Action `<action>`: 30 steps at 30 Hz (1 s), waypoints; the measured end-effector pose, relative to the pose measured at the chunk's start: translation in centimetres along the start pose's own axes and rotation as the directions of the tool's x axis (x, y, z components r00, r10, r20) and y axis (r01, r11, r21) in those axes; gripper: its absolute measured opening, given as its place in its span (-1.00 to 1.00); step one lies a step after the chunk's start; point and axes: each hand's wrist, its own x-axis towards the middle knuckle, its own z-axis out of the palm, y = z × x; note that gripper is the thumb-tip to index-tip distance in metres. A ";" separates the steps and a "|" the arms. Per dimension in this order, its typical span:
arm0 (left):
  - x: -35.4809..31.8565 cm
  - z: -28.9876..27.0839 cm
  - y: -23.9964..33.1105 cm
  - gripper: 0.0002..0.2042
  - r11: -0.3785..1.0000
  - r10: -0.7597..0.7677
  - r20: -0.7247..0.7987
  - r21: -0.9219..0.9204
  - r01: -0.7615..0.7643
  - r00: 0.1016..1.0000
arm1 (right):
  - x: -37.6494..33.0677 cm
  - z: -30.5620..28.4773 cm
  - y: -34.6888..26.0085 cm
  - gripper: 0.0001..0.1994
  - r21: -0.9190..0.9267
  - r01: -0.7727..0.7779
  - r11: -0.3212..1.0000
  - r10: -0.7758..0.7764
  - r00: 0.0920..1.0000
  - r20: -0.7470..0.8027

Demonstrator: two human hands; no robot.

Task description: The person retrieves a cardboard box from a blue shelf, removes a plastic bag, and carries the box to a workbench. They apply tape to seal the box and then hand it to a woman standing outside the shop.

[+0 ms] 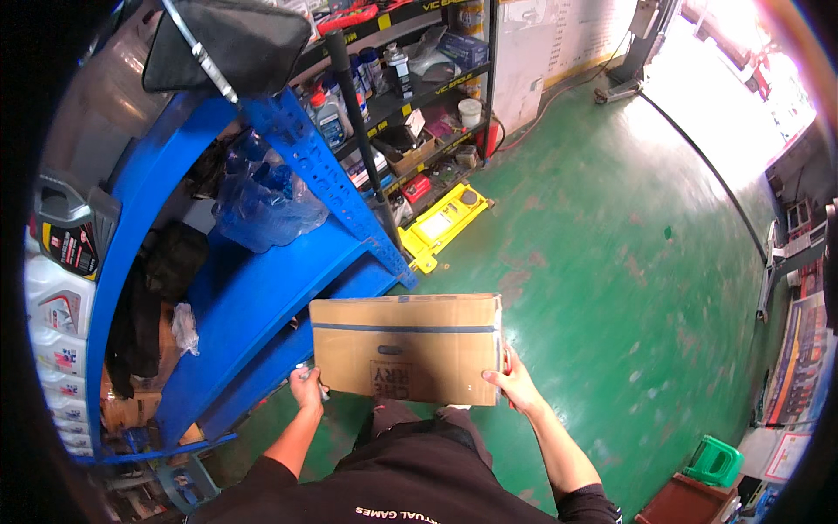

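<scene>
A brown cardboard box [419, 354] with a dark strip across it and a small hand slot is held up in front of my legs. My right hand [515, 382] grips its right edge, with the thumb on the near face. Just off the box's lower left corner, my left hand [306, 386] is closed around something small and greyish that I cannot make out. Whether the left hand touches the box is unclear.
To my left stands a blue metal shelf [271, 271] with a plastic bag [266, 201] and several jugs [61, 306]. A yellow floor jack [447, 223] lies before a black rack of bottles. A green stool [716, 461] is at the lower right, on the green floor [611, 306].
</scene>
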 end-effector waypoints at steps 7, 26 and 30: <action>-3.2 13.7 5.7 -0.75 0.997 0.069 0.135 0.020 -0.072 0.988 | -0.7 -8.1 -5.3 -0.19 0.131 0.226 0.965 -0.219 0.973 -0.066; -9.2 55.8 15.4 -0.60 0.990 0.033 0.390 0.110 -0.082 0.920 | 7.0 -36.5 -21.6 -0.45 0.036 0.140 0.990 -0.111 0.896 -0.430; -11.4 58.1 15.2 -0.62 0.997 0.044 0.352 0.037 -0.061 0.935 | 8.6 -40.8 -23.0 -0.47 0.023 0.094 0.995 -0.077 0.914 -0.399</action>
